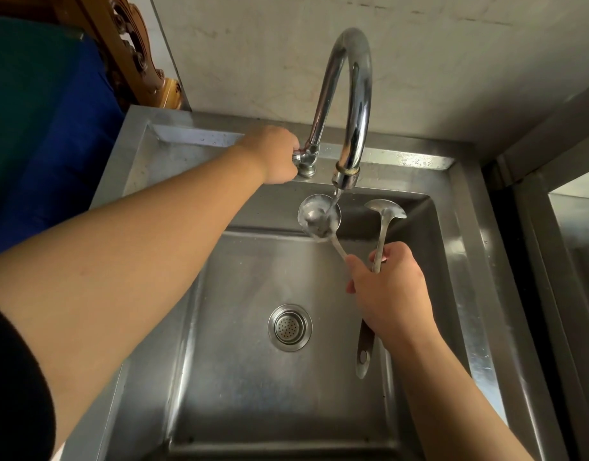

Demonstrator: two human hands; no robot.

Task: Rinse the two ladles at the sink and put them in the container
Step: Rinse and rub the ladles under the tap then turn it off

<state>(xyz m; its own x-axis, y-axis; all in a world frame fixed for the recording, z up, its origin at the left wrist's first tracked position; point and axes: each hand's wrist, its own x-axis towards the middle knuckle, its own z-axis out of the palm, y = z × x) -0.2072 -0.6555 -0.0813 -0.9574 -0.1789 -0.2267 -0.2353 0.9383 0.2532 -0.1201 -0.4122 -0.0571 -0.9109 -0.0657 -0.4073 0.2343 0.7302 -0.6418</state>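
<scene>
My right hand (pixel 391 287) grips the handles of two steel ladles over the steel sink (pixel 459 261). The left ladle's bowl (pixel 319 215) sits right under the spout of the curved tap (pixel 351 104), and a thin stream of water runs into it. The right ladle (pixel 385 212) points up beside it, clear of the stream. One handle end (pixel 364 352) hangs below my hand. My left hand (pixel 274 154) is closed around the tap's valve handle at the base of the tap. No container is in view.
The round drain strainer (pixel 289 327) lies in the basin floor. A pale wall rises behind the tap. A blue and green surface (pixel 43 128) and carved wood (pixel 136 54) stand to the left. A steel unit (pixel 566 211) borders the sink on the right.
</scene>
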